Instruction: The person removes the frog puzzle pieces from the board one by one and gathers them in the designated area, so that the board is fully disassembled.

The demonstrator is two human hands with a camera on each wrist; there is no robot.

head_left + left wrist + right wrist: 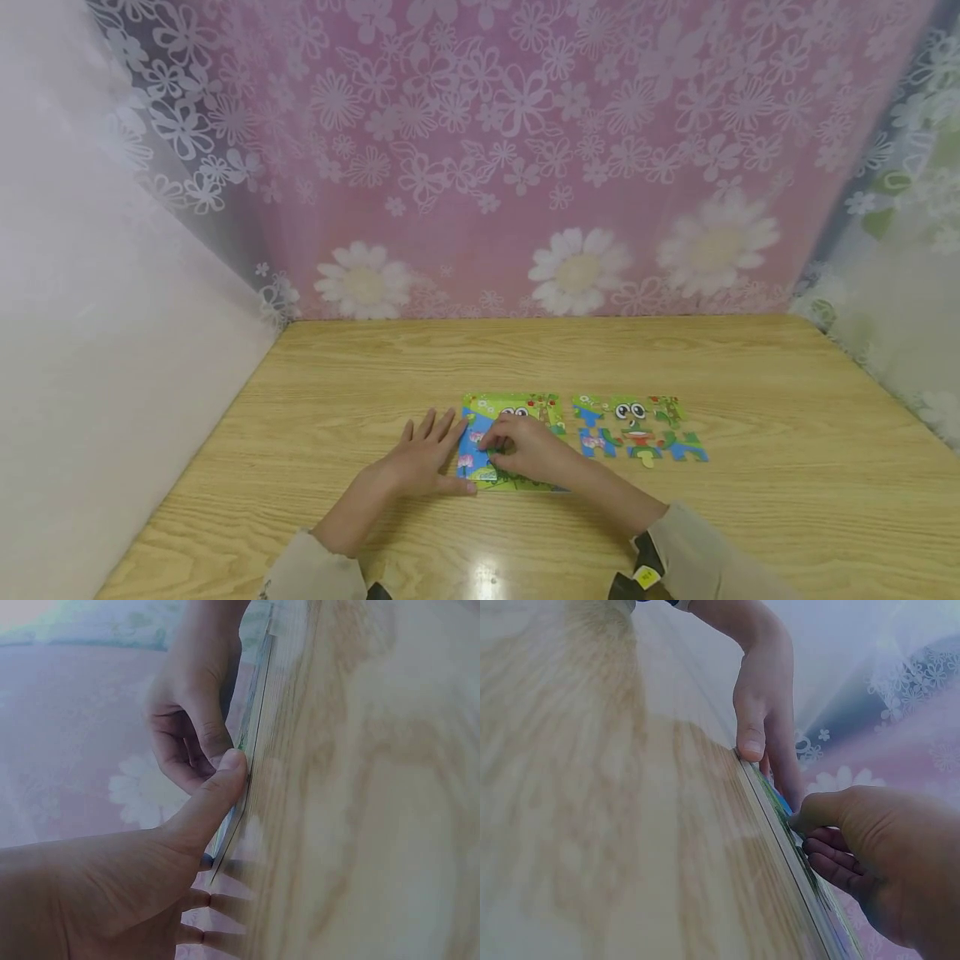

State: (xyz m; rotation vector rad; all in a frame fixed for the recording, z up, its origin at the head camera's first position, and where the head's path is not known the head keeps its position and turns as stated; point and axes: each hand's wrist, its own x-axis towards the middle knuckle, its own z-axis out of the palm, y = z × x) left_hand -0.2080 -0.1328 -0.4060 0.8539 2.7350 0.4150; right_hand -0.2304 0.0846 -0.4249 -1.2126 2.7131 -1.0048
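Note:
A flat frog jigsaw puzzle board lies on the table, blue and green with pink flowers. My left hand rests flat beside its left edge, fingers spread and thumb touching the lower left corner. Over the board's left part, my right hand has its fingers curled down, thumb and fingertips together at a small puzzle piece on the surface. That piece is mostly hidden by the fingers. In the right wrist view the right thumb meets the board's face. The left thumb lies on the board's rim in the left wrist view.
Right of the board lie several loose puzzle pieces in two rough rows, showing frog eyes and a mouth. The wooden table ends at a pink floral curtain behind, with pale sheeting on the left.

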